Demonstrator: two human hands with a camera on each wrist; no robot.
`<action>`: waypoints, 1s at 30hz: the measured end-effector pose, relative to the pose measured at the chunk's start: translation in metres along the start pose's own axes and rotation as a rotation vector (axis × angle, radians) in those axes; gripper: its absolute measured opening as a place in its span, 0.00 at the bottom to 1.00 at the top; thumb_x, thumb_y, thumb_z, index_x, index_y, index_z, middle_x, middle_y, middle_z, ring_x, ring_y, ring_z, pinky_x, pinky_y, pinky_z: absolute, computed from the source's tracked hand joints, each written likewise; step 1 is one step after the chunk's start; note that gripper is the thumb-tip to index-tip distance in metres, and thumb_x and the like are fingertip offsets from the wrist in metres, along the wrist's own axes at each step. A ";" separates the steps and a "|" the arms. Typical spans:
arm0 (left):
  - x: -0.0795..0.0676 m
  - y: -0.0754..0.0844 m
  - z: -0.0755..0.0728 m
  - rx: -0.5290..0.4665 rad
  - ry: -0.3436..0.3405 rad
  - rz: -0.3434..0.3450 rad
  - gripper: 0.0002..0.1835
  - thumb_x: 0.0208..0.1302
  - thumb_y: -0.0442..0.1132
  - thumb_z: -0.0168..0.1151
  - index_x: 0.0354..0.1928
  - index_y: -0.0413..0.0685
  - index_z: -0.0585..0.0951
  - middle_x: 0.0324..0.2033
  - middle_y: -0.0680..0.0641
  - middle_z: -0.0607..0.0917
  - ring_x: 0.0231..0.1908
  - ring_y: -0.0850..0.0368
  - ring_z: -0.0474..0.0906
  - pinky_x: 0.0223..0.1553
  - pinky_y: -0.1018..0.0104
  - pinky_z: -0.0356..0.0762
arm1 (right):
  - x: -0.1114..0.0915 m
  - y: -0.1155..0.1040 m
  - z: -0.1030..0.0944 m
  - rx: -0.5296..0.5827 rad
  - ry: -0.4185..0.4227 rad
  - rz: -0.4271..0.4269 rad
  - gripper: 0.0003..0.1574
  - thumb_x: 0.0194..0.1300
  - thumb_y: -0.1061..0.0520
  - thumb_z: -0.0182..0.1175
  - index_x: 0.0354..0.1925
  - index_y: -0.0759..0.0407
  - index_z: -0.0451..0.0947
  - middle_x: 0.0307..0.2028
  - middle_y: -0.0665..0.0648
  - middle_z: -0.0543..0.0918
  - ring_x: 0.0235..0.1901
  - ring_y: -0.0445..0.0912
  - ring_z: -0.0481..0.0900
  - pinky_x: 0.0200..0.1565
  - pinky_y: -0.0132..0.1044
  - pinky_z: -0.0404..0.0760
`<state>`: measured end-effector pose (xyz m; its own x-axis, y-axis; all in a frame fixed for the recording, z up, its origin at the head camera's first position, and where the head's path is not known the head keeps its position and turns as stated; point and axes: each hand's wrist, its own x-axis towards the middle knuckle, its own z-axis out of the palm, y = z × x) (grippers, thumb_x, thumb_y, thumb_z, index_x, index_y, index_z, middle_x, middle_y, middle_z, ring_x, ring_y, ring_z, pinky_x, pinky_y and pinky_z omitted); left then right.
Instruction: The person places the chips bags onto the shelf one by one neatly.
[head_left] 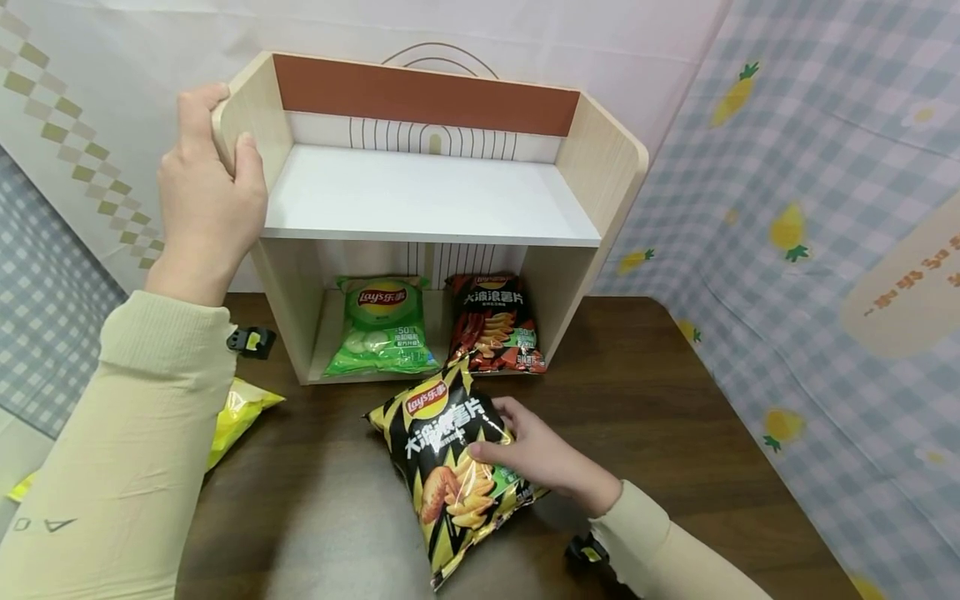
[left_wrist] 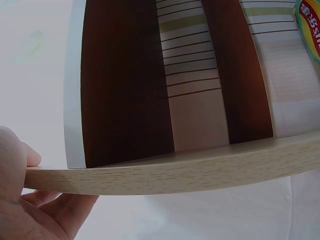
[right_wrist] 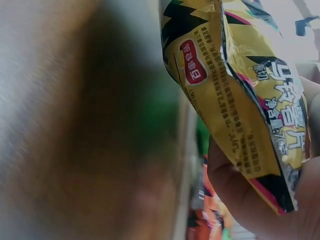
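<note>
My left hand [head_left: 213, 179] grips the upper left side panel of a small two-tier wooden shelf [head_left: 431, 196], thumb on the inner face and fingers outside; the left wrist view shows the panel's edge [left_wrist: 165, 179] between them. In front of the shelf, my right hand [head_left: 543, 450] holds a black and gold bag of Lay's chips [head_left: 450, 467] by its right side, thumb across the front. The bag is tilted, its top near the shelf's lower front edge. On the lower tier stand a green Lay's bag [head_left: 384, 325] and, right of it, a red and black chip bag [head_left: 495, 325].
A yellow bag [head_left: 240, 417] lies on the dark wood table [head_left: 697, 467] at the left, partly hidden by my left sleeve. Behind the shelf hangs a white patterned cloth [head_left: 525, 33]. Checked cloth [head_left: 817, 125] with pineapples borders the right side.
</note>
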<state>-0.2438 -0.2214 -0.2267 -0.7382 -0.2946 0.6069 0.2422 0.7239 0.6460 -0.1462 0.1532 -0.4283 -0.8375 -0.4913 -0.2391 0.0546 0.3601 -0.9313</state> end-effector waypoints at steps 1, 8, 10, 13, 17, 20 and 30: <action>0.000 0.000 0.000 0.000 0.000 -0.002 0.25 0.69 0.49 0.43 0.67 0.63 0.61 0.58 0.36 0.76 0.53 0.37 0.76 0.48 0.38 0.73 | -0.001 -0.002 -0.003 -0.006 0.010 -0.008 0.44 0.59 0.45 0.69 0.65 0.55 0.60 0.54 0.59 0.78 0.48 0.52 0.80 0.47 0.45 0.79; 0.000 -0.001 0.001 -0.001 -0.002 -0.005 0.25 0.69 0.49 0.43 0.67 0.63 0.61 0.58 0.36 0.76 0.53 0.37 0.76 0.48 0.38 0.73 | -0.016 -0.036 -0.025 0.051 0.038 -0.069 0.41 0.61 0.51 0.68 0.66 0.54 0.58 0.53 0.61 0.79 0.46 0.54 0.81 0.45 0.46 0.81; 0.000 -0.001 0.001 0.000 -0.007 -0.009 0.25 0.69 0.49 0.43 0.68 0.62 0.61 0.58 0.36 0.76 0.53 0.37 0.75 0.47 0.38 0.73 | -0.019 -0.045 -0.032 0.083 0.035 -0.081 0.41 0.62 0.53 0.67 0.66 0.54 0.57 0.52 0.63 0.79 0.45 0.55 0.82 0.43 0.47 0.81; 0.001 -0.002 0.000 0.004 -0.009 -0.010 0.25 0.69 0.49 0.43 0.68 0.62 0.60 0.58 0.35 0.76 0.53 0.37 0.76 0.47 0.38 0.73 | -0.022 -0.057 -0.041 0.050 0.062 -0.103 0.42 0.61 0.51 0.68 0.66 0.51 0.58 0.54 0.61 0.78 0.47 0.54 0.81 0.45 0.47 0.81; 0.002 -0.003 0.001 0.008 -0.005 -0.004 0.25 0.69 0.49 0.43 0.68 0.62 0.60 0.58 0.35 0.76 0.52 0.37 0.76 0.46 0.38 0.73 | -0.027 -0.079 -0.052 0.032 0.083 -0.136 0.42 0.61 0.51 0.68 0.67 0.49 0.58 0.54 0.61 0.78 0.46 0.55 0.81 0.44 0.48 0.81; 0.001 -0.004 0.001 0.007 -0.012 -0.004 0.25 0.69 0.49 0.42 0.68 0.61 0.60 0.58 0.35 0.76 0.52 0.36 0.76 0.46 0.37 0.73 | -0.027 -0.093 -0.059 0.057 0.105 -0.168 0.42 0.60 0.54 0.68 0.66 0.50 0.58 0.53 0.63 0.77 0.46 0.57 0.81 0.42 0.49 0.82; 0.000 -0.006 0.002 0.003 -0.023 -0.004 0.26 0.69 0.49 0.42 0.68 0.59 0.60 0.57 0.33 0.76 0.51 0.34 0.76 0.44 0.36 0.74 | -0.025 -0.137 -0.078 0.130 0.206 -0.269 0.40 0.62 0.56 0.66 0.67 0.50 0.57 0.54 0.66 0.75 0.45 0.58 0.81 0.41 0.50 0.82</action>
<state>-0.2470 -0.2242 -0.2313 -0.7531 -0.2830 0.5939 0.2377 0.7247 0.6468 -0.1748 0.1782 -0.2736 -0.9225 -0.3799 0.0678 -0.1254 0.1290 -0.9837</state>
